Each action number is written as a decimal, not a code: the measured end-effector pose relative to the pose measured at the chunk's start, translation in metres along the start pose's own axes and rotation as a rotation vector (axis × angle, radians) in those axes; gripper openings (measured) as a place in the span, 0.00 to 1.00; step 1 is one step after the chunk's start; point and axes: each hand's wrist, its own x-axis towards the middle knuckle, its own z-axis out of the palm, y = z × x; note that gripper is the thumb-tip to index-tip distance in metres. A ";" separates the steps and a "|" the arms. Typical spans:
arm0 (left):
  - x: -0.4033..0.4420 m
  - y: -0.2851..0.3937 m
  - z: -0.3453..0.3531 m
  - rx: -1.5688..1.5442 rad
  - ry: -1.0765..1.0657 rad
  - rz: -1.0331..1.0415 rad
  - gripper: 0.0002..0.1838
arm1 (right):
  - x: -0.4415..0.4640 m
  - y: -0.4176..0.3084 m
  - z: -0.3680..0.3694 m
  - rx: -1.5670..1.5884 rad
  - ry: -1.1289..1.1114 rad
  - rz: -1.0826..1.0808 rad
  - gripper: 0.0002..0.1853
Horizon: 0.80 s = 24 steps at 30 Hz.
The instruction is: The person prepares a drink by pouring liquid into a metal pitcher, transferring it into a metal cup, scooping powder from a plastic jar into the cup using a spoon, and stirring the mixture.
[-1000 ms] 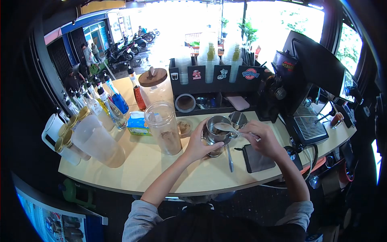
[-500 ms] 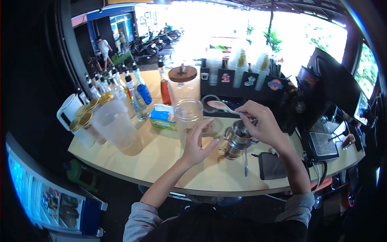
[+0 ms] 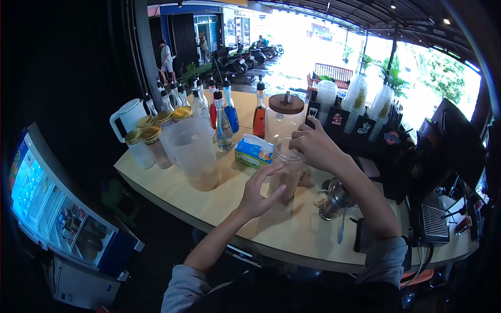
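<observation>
The right hand [image 3: 315, 146] is at the mouth of the clear jar [image 3: 293, 178], its fingers bent in close together. What sits between them is hidden, so I cannot tell whether they are clamped on anything. The jar stands upright on the counter [image 3: 313, 240], below those fingers and just right of the left hand [image 3: 258, 193]. The left hand is spread, thumb and fingers apart, with its fingertips close to the jar's side; whether they touch it is unclear.

The metal filter [image 3: 340, 192] is nearer the person than the right hand, partly behind that forearm, with a glass cup [image 3: 327, 209] under it and a teaspoon [image 3: 341, 229] beside it. Beyond the left hand is the tissue box [image 3: 253, 152]; left of that hand stands the pitcher [image 3: 190, 159]. The wooden-lidded canister [image 3: 282, 124] is past the right hand, toward its left, and the stacked cups [image 3: 356, 99] are past it on the right.
</observation>
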 end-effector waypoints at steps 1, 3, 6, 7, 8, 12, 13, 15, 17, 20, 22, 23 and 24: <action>-0.001 0.000 -0.001 0.012 0.002 -0.008 0.25 | 0.002 0.000 0.001 0.033 -0.015 0.006 0.10; -0.002 0.001 -0.002 0.025 0.005 -0.016 0.25 | 0.003 -0.001 0.001 0.066 -0.030 0.010 0.11; -0.001 0.003 0.002 0.026 -0.002 0.000 0.24 | -0.003 -0.001 -0.002 0.193 0.027 0.028 0.11; 0.001 0.005 0.005 0.014 -0.021 0.000 0.24 | -0.007 -0.001 -0.006 0.205 0.058 0.030 0.10; 0.002 0.007 0.009 -0.001 -0.041 0.001 0.23 | -0.013 -0.001 -0.009 0.218 0.088 0.035 0.09; 0.007 0.016 0.036 -0.038 -0.105 0.019 0.22 | -0.044 0.002 -0.016 0.243 0.210 0.060 0.07; 0.008 0.018 0.045 -0.033 -0.098 0.068 0.23 | -0.055 0.003 -0.020 0.256 0.289 0.082 0.07; 0.011 0.020 0.066 -0.056 -0.112 0.120 0.23 | -0.080 0.006 -0.026 0.255 0.362 0.136 0.07; 0.013 0.016 0.088 -0.212 -0.066 0.005 0.24 | -0.107 0.010 -0.029 0.329 0.523 0.307 0.07; 0.019 0.011 0.116 -0.314 -0.080 -0.071 0.32 | -0.153 0.025 -0.017 0.432 0.636 0.458 0.08; 0.025 0.008 0.127 -0.314 -0.168 -0.079 0.42 | -0.191 0.038 -0.003 0.482 0.696 0.564 0.09; 0.027 0.008 0.132 -0.325 -0.182 -0.082 0.42 | -0.210 0.044 0.007 0.477 0.695 0.582 0.09; 0.030 0.008 0.137 -0.352 -0.217 -0.108 0.44 | -0.228 0.048 0.018 0.503 0.664 0.683 0.10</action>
